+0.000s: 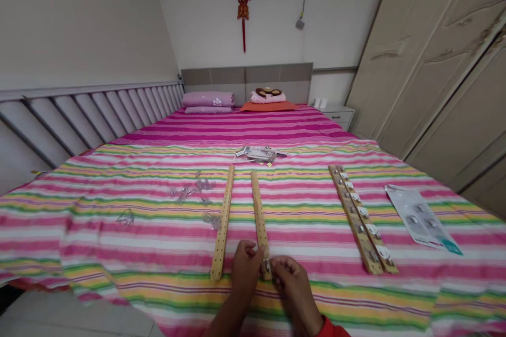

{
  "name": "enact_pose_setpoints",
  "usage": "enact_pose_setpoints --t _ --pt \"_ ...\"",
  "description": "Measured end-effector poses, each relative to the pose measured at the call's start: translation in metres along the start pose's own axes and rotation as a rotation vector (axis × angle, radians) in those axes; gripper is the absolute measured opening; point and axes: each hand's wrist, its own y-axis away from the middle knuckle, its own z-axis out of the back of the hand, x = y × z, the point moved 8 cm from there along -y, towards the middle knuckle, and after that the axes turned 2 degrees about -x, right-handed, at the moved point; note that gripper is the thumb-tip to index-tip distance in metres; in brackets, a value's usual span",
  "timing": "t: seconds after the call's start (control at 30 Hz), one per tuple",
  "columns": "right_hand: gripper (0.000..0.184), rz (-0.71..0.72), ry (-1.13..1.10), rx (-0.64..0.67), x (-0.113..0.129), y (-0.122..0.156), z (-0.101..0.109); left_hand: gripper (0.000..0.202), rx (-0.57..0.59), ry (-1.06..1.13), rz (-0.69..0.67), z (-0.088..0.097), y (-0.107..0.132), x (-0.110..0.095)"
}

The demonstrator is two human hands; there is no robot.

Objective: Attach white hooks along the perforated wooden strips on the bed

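Two wooden strips with rows of small holes lie lengthwise on the striped bed cover, a left strip [223,226] and a right strip [258,213]. A small shiny metal fitting [266,265] sits at the near end of the right strip. My left hand [245,268] is curled, its fingertips closed at that strip's left edge, beside the fitting. From the other side, the bent thumb and fingers of my right hand [293,280] pinch at the fitting. What lies inside each hand's grip is partly hidden.
Left of the strips are scattered clear and metal bits [193,187] and a small wire-like bundle [125,218]. Beyond them lies a clear plastic packet [259,154]. To the right are two strips with metal fittings [358,218] and a blister pack [422,218]. A railing [98,110] borders the left.
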Motion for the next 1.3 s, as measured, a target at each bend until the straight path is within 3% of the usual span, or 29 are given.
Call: enact_pose_setpoints --t 0.13,0.33,0.63,0.73,0.83,1.0,1.3 --pt "0.035 0.017 0.016 0.015 -0.003 -0.001 0.000 0.021 -0.029 -0.132 0.015 0.001 0.000 0.003" --pt "0.038 0.113 0.065 -0.027 0.015 -0.004 -0.002 0.021 -0.050 -0.247 -0.018 0.002 0.001 -0.002" --pt "0.050 0.137 0.183 -0.008 0.019 -0.013 -0.010 0.022 -0.035 -0.282 -0.061 0.002 0.007 -0.009" --pt "0.053 0.106 0.159 -0.048 0.007 -0.004 0.000 0.020 -0.019 -0.241 -0.065 0.002 0.006 -0.007" --pt "0.054 -0.024 0.102 -0.049 -0.019 0.008 0.008 0.020 0.000 -0.186 -0.040 0.000 0.003 -0.002" --pt "0.052 -0.092 0.028 0.056 -0.049 0.019 0.008 0.022 0.020 -0.147 -0.012 -0.002 -0.001 0.004" --pt "0.051 -0.117 -0.099 0.060 -0.056 0.023 -0.003 0.021 0.013 -0.150 0.005 0.002 0.003 -0.002"
